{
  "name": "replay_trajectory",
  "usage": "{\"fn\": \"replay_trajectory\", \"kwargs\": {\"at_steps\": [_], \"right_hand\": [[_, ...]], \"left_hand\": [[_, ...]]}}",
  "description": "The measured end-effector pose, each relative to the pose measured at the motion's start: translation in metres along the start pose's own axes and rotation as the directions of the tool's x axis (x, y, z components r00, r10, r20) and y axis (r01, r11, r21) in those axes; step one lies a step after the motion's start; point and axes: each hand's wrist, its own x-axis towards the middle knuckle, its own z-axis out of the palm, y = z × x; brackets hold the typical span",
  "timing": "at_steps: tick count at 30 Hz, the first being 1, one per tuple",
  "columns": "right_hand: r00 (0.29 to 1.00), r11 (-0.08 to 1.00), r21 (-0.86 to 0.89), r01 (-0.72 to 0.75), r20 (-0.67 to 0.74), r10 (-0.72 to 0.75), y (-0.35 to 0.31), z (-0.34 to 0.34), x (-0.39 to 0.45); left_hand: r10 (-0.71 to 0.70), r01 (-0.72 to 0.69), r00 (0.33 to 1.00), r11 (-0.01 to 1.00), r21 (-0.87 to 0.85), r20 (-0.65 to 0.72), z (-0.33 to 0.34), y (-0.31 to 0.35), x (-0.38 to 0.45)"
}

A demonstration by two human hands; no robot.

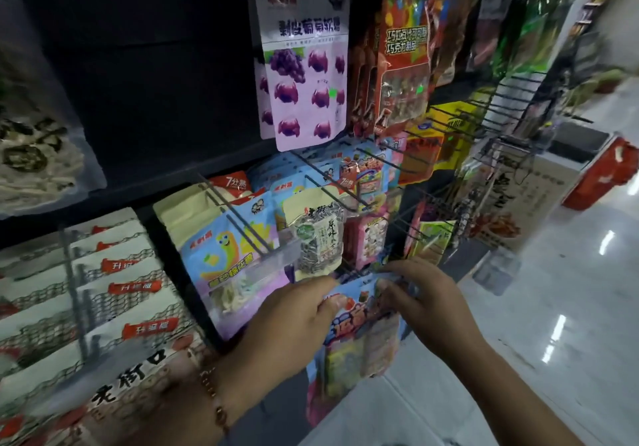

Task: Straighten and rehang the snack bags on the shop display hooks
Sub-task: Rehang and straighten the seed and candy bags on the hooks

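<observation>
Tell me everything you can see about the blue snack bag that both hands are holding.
The blue snack bag is a glossy plastic pouch with bright cartoon print, red-and-white lettering and a clear window showing yellowish and pink sweets. It hangs upright, low on the rack, below the sunflower seed bag. The left hand pinches its top left corner; the right hand grips its top right. Its top edge sits at a hook tip; whether it is hooked is unclear.

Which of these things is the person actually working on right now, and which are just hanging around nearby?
Part of the job:
- blue snack bag, held at its top
- left hand and right hand, both pinching the bag's top edge
- display hook just above the bag

Just nearby:
- purple grape candy bag
- red chocolate bag
- sunflower seed bag
- white packets at left
- shiny floor
</observation>
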Motion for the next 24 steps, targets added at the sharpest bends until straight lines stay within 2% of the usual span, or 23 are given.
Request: {"fn": "replay_trajectory", "kwargs": {"at_steps": [4, 7, 11, 17, 24], "right_hand": [[0.996, 0.993, 0.101, 0.068, 0.042, -0.073, 0.053, -0.022, 0.036], [0.985, 0.983, 0.143, 0.116, 0.112, -0.132, 0.091, -0.037, 0.067], [0.951, 0.963, 0.207, 0.173, 0.22, -0.218, 0.121, -0.044, 0.107], [0.884, 0.932, 0.296, 0.208, 0.351, -0.309, 0.121, -0.042, 0.156], [0.856, 0.902, 0.384, 0.199, 0.38, -0.351, 0.106, -0.026, 0.183]], "left_hand": [[-0.069, 0.071, 0.995, 0.997, 0.027, -0.071, 0.029, 0.022, 0.047], [-0.106, 0.116, 0.984, 0.991, 0.064, -0.143, 0.049, 0.041, 0.077], [-0.222, 0.233, 0.952, 0.972, 0.032, -0.209, 0.062, 0.057, 0.103], [-0.378, 0.382, 0.861, 0.922, -0.057, -0.342, 0.069, 0.057, 0.113], [-0.479, 0.486, 0.763, 0.868, -0.103, -0.433, 0.061, 0.056, 0.123]]}}
